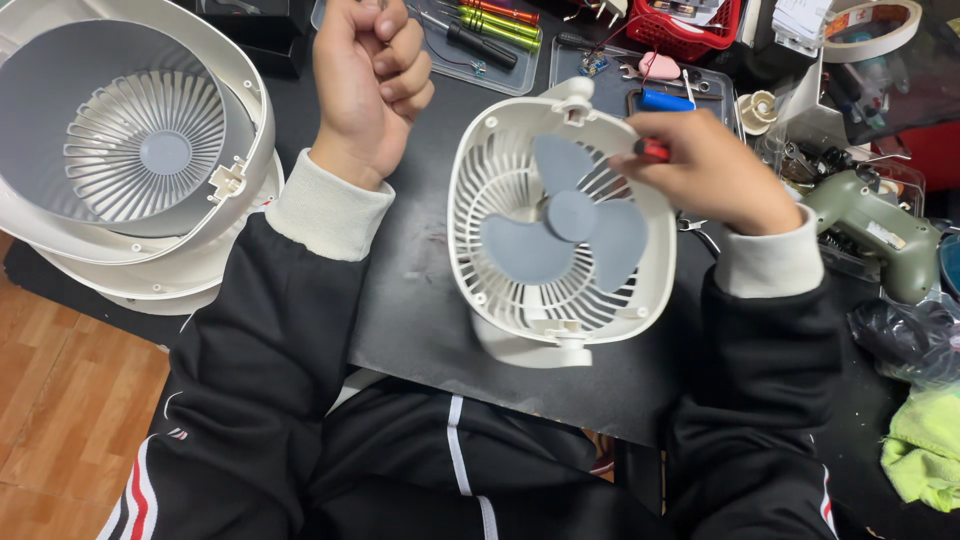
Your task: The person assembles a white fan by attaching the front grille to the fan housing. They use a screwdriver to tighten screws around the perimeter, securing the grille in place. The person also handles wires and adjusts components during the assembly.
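Note:
A small white fan housing [470, 215] with a grey three-blade propeller [565, 228] lies face up on the black mat [410, 300]. My right hand [715, 170] rests on the housing's right rim, its fingers closed on a red-handled tool [654, 150] that points in toward the blades. My left hand [370, 75] is raised in a closed fist above the mat, left of the fan; something thin may be pinched in it, but I cannot make it out.
White fan grilles and covers [130, 150] are stacked at the left. A clear tray of screwdrivers [490, 30], a red basket [690, 25], a tape roll [875, 25], a green power tool [880, 225] and a green cloth [925, 445] line the back and right.

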